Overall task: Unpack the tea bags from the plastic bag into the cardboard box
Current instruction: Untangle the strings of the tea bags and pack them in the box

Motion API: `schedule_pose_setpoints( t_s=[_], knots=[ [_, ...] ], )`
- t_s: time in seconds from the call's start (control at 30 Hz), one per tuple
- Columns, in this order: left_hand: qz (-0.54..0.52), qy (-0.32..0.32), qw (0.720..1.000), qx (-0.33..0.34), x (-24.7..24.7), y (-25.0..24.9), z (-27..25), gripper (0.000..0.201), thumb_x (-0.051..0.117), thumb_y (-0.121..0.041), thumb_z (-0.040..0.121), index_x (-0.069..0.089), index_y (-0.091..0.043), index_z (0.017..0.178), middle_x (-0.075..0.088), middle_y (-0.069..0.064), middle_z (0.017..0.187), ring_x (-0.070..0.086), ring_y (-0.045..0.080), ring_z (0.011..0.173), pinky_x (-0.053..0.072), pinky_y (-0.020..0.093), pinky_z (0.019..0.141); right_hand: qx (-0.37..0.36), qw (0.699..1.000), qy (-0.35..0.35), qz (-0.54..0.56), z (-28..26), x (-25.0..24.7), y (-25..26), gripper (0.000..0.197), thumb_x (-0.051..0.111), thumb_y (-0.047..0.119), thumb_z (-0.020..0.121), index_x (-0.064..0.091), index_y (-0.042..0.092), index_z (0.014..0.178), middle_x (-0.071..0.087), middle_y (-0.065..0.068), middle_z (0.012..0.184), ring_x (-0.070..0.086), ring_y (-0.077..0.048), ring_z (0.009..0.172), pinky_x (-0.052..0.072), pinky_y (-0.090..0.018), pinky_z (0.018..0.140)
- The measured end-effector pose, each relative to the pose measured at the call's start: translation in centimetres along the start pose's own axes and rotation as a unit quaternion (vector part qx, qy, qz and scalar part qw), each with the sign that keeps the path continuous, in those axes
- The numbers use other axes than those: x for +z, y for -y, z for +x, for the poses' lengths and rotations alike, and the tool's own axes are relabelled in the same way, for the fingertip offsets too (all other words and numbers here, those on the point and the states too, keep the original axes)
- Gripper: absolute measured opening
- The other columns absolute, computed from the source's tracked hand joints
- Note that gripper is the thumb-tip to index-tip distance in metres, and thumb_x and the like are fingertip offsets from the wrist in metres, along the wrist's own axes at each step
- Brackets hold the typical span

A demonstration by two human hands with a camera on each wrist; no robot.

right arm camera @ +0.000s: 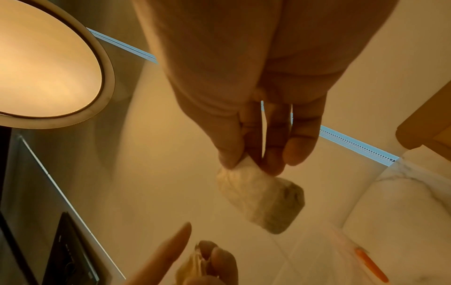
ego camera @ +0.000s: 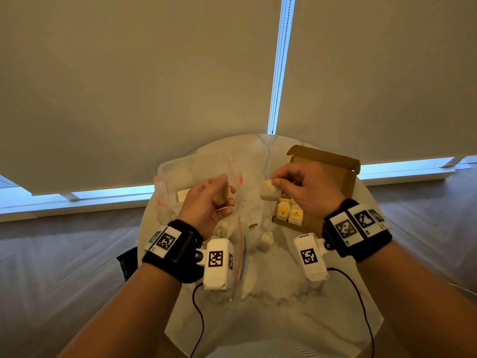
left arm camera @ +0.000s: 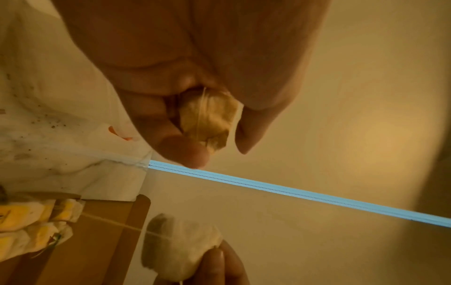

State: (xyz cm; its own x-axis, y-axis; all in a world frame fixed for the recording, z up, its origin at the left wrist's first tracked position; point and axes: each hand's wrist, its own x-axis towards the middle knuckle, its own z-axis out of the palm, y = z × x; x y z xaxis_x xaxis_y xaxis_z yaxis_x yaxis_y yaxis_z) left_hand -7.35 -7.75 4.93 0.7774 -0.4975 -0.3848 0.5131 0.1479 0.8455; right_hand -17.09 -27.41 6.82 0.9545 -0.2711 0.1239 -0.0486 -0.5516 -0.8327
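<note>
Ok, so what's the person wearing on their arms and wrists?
Both forearms are bare, no sleeves. Each wrist has a black band carrying white plates printed with black square code markers. A white boxy camera, also marked, hangs at each wrist's inner side, with a thin dark cable trailing from each.

No word or number can be read anywhere. The yellow-and-white tea sachets (ego camera: 289, 214) standing in the brown cardboard box (ego camera: 346, 177) carry small printed emblems, too blurred to make out. The white wrist-mounted blocks (ego camera: 218, 259), nearer the viewer than the box, bear only black-and-white square code markers.
</note>
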Motion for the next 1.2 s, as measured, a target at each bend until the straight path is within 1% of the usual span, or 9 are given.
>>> schedule_pose_setpoints(
  t_s=[0.13, 0.27, 0.57, 0.67, 0.83, 0.93, 1.0, 1.1, 1.2],
  knots=[
    [0.129, -0.003, 0.990, 0.050, 0.6, 0.4, 0.1, 0.029, 0.075, -0.024, 0.082, 0.052, -0.015, 0.066, 0.041, 0.002, 0.058, 0.040, 0.017, 0.049, 0.029, 0.021, 0.041, -0.011, 1.000, 0.024, 0.013, 0.1, 0.4, 0.3, 0.010, 0.064, 0.007, 0.089, 0.072, 0.012, 0.091, 0.068, 0.004, 0.080, 0.059, 0.000, 0.072, 0.046, -0.009, 0.064],
    [0.267, 0.050, 0.954, 0.125, 1.2, 0.1, -0.2, 0.004, 0.073, -0.018, 0.085, 0.074, -0.014, 0.083, 0.047, -0.010, 0.051, 0.036, 0.011, 0.046, 0.029, 0.020, 0.041, -0.028, 0.998, 0.056, 0.024, 0.2, 0.5, 0.9, 0.009, 0.064, 0.006, 0.090, 0.072, 0.007, 0.092, 0.069, 0.000, 0.078, 0.061, 0.002, 0.067, 0.047, -0.009, 0.062],
    [0.338, 0.061, 0.912, 0.226, 1.5, -0.3, 0.0, 0.007, 0.073, -0.016, 0.085, 0.078, -0.011, 0.087, 0.063, -0.016, 0.058, 0.048, -0.003, 0.046, 0.035, 0.009, 0.049, -0.020, 0.992, 0.042, 0.115, 0.4, 0.6, 1.0, 0.010, 0.065, 0.005, 0.088, 0.070, 0.003, 0.097, 0.069, -0.010, 0.080, 0.063, -0.004, 0.067, 0.051, -0.015, 0.063],
    [0.336, 0.061, 0.905, 0.255, 1.7, -0.7, 0.0, 0.010, 0.070, -0.012, 0.087, 0.077, -0.006, 0.091, 0.063, -0.019, 0.058, 0.050, -0.005, 0.047, 0.036, 0.007, 0.050, 0.013, 0.987, 0.031, 0.155, -0.1, 0.9, -0.4, 0.037, 0.074, 0.017, 0.081, 0.063, 0.012, 0.116, 0.069, -0.009, 0.098, 0.066, -0.010, 0.088, 0.054, -0.022, 0.078],
    [0.292, 0.062, 0.919, 0.257, 2.0, -1.4, 0.0, 0.012, 0.066, -0.007, 0.090, 0.073, 0.002, 0.093, 0.056, -0.018, 0.048, 0.046, -0.001, 0.041, 0.034, 0.009, 0.044, 0.066, 0.982, 0.163, 0.067, -1.6, 5.4, -3.4, 0.060, 0.082, 0.033, 0.073, 0.057, 0.031, 0.127, 0.057, 0.013, 0.131, 0.049, 0.000, 0.123, 0.043, -0.030, 0.104],
    [0.283, 0.062, 0.925, 0.247, 2.3, -1.4, 0.1, 0.012, 0.065, -0.006, 0.090, 0.072, 0.003, 0.093, 0.053, -0.017, 0.046, 0.043, 0.000, 0.039, 0.033, 0.010, 0.043, 0.063, 0.987, 0.129, 0.076, -1.5, 8.0, -3.9, 0.033, 0.075, 0.028, 0.082, 0.065, 0.036, 0.113, 0.062, 0.009, 0.123, 0.055, -0.006, 0.113, 0.049, -0.029, 0.094],
    [0.270, 0.057, 0.932, 0.234, 2.3, -1.4, 0.2, 0.010, 0.065, -0.005, 0.090, 0.072, 0.002, 0.091, 0.051, -0.014, 0.045, 0.037, 0.003, 0.037, 0.031, 0.013, 0.040, 0.083, 0.984, 0.112, 0.109, -1.3, 8.7, -3.9, 0.015, 0.068, 0.016, 0.088, 0.072, 0.021, 0.101, 0.071, -0.002, 0.105, 0.065, -0.016, 0.097, 0.055, -0.032, 0.087],
    [0.258, 0.047, 0.940, 0.216, 2.1, -1.4, 0.5, 0.008, 0.065, -0.007, 0.090, 0.072, -0.003, 0.088, 0.049, -0.012, 0.046, 0.034, 0.006, 0.037, 0.028, 0.016, 0.039, 0.137, 0.965, 0.134, 0.177, -1.6, 8.8, -3.8, 0.012, 0.059, 0.003, 0.092, 0.070, -0.002, 0.094, 0.071, -0.016, 0.087, 0.070, -0.021, 0.076, 0.058, -0.029, 0.067],
    [0.253, 0.038, 0.944, 0.211, 1.8, -1.5, 0.9, 0.007, 0.066, -0.009, 0.091, 0.072, -0.007, 0.088, 0.049, -0.011, 0.047, 0.034, 0.008, 0.038, 0.029, 0.017, 0.040, 0.135, 0.960, 0.147, 0.195, -2.2, 8.3, -3.7, 0.012, 0.065, 0.007, 0.089, 0.070, -0.003, 0.092, 0.071, -0.021, 0.082, 0.068, -0.019, 0.069, 0.057, -0.026, 0.064]
  ],
)
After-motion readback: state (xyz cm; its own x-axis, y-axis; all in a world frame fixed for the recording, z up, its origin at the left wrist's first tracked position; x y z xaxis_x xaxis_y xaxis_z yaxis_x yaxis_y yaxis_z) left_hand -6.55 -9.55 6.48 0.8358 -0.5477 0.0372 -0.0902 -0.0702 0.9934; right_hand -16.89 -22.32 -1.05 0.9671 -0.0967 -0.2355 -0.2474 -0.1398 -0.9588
